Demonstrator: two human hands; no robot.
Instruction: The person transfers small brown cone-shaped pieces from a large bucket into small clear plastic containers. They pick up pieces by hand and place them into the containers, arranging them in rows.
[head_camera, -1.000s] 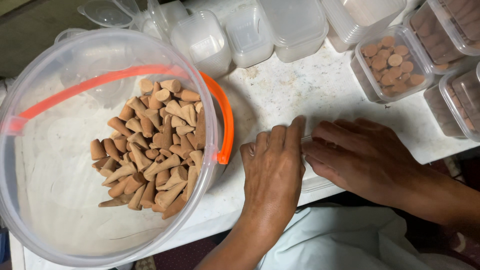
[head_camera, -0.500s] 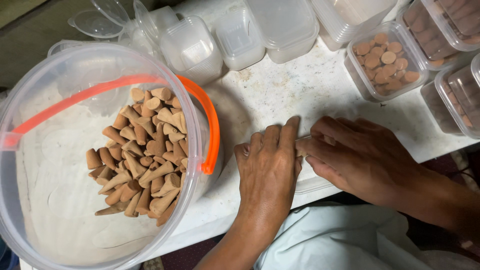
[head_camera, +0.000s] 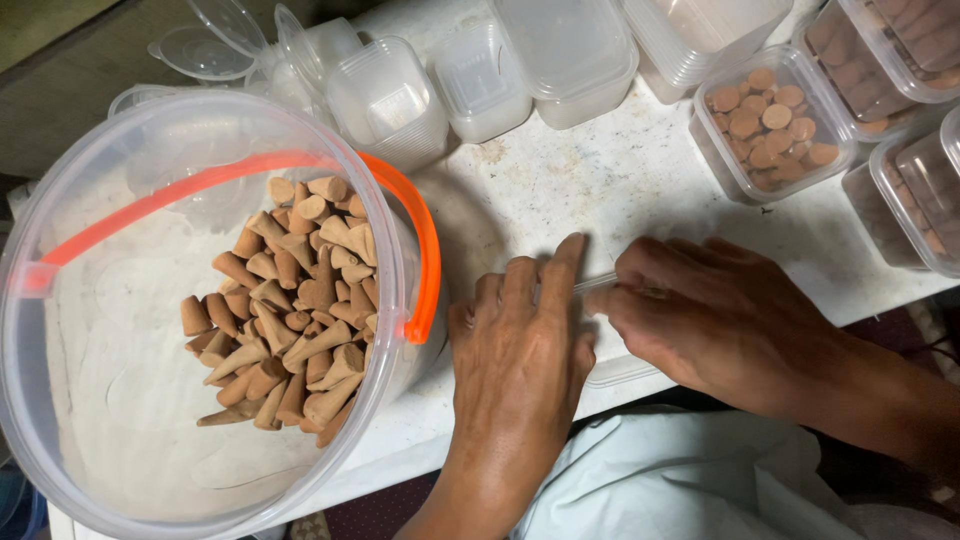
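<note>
Hands (head_camera: 620, 320) unmoved on clear box (head_camera: 612, 372)

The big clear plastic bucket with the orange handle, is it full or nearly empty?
Partly filled: brown cones cover only part of the clear plastic bucket's powdery bottom.

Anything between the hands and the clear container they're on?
Nothing visible. Left hand and right hand both lie on the clear container at the table edge; cone bucket sits off to the left.
</note>
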